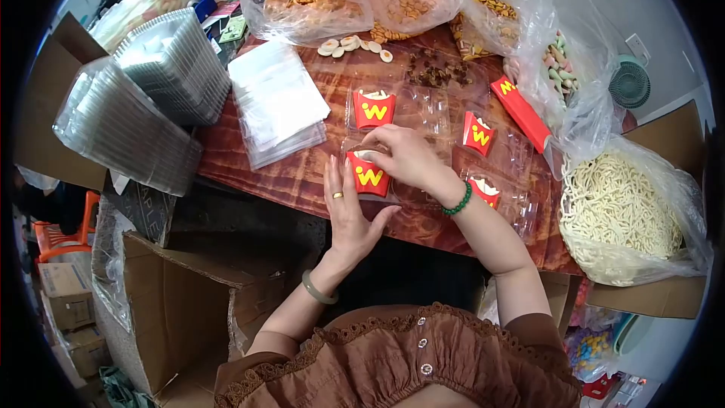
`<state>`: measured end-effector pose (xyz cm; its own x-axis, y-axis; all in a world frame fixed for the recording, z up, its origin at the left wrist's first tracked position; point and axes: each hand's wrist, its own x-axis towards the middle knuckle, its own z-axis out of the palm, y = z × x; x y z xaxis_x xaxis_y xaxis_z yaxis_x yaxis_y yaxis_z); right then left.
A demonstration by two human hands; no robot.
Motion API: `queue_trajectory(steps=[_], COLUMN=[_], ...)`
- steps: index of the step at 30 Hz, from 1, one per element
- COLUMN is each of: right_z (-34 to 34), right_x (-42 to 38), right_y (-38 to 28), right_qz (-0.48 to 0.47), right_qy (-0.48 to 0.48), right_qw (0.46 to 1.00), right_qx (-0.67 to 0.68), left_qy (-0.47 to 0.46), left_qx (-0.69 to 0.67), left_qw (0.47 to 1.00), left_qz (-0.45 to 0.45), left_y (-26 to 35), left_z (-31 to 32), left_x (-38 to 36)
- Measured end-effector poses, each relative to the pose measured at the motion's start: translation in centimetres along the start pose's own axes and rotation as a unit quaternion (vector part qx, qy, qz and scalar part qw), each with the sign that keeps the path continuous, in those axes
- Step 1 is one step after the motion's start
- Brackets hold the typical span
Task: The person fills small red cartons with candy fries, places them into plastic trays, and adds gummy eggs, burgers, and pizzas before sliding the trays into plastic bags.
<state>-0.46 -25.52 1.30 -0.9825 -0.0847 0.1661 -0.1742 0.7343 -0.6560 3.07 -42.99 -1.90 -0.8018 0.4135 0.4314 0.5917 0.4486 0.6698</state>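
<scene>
A brown blouse (393, 355) filled six o'clock, nearest the lens, as its wearer bent both hands to a red carton (368, 178) near the table's (302, 190) front edge. The left hand (349, 215), at the carton's seven o'clock, lay open, fingers straight along its side, thumb spread wide. The right hand (410, 157), at two, curled loosely over the pale-filled top; whether it pinched anything could not be told.

The carton looked light, its glossy card thin, a little slick and easily creased; its side edges seemed the best hold, with a gentle squeeze that spared the filling.

From the carton, a second box (374, 112) sat at twelve o'clock, a third (478, 134) at two and a fourth (487, 190) at three. Beyond, dark bits (438, 71) lay at one, clear sleeves (276, 94) at ten, and a bag of pale sticks (619, 208) at three.
</scene>
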Motion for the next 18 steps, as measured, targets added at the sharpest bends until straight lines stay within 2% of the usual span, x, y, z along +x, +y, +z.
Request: queue_trajectory(steps=[1, 2, 4, 6, 8, 10, 12, 13, 14, 17, 18], right_z=[-1.0, -2.8, -4.4, -5.6, -6.1, -5.6, -4.1, -3.7, -3.6, -3.0, -2.9], right_x=[0.0, 0.4, 2.2, 5.2, 8.8, 12.2, 14.9, 16.0, 17.1, 18.4, 18.3], right_y=[-0.3, -0.3, 2.6, 5.8, 8.7, 10.5, 12.4, 12.7, 13.1, 12.9, 12.7], right_qz=[-0.001, 0.023, 0.049, 0.069, 0.071, 0.095, 0.082, 0.084, 0.116, 0.202, 0.203], right_qy=[0.064, 0.042, 0.088, 0.095, 0.101, 0.113, 0.130, 0.137, 0.101, 0.101, 0.103], right_qw=[0.998, 0.998, 0.994, 0.993, 0.991, 0.988, 0.986, 0.985, 0.982, 0.967, 0.966], right_qx=[0.019, 0.042, 0.036, 0.025, -0.057, -0.046, -0.060, -0.066, -0.113, -0.120, -0.121], left_qy=[0.023, 0.029, 0.062, 0.063, 0.075, 0.046, 0.052, 0.041, 0.043, -0.035, -0.035], left_qx=[-0.017, -0.022, -0.045, -0.136, -0.088, -0.052, -0.001, 0.056, 0.056, 0.199, 0.198], left_qw=[1.000, 0.999, 0.996, 0.989, 0.992, 0.997, 0.997, 0.995, 0.995, 0.979, 0.979], left_qz=[0.005, 0.017, 0.046, -0.014, 0.048, 0.016, 0.061, 0.072, 0.074, 0.038, 0.040], left_y=[0.3, 0.5, -0.6, -1.7, -4.0, -6.8, -9.9, -10.9, -11.8, -12.3, -12.6], left_z=[-0.8, -1.7, -2.2, -1.6, 0.2, 2.8, 5.7, 6.4, 7.2, 8.5, 8.8], left_x=[0.7, 1.8, 5.3, 10.1, 15.6, 20.4, 24.2, 25.5, 26.4, 27.9, 28.4])
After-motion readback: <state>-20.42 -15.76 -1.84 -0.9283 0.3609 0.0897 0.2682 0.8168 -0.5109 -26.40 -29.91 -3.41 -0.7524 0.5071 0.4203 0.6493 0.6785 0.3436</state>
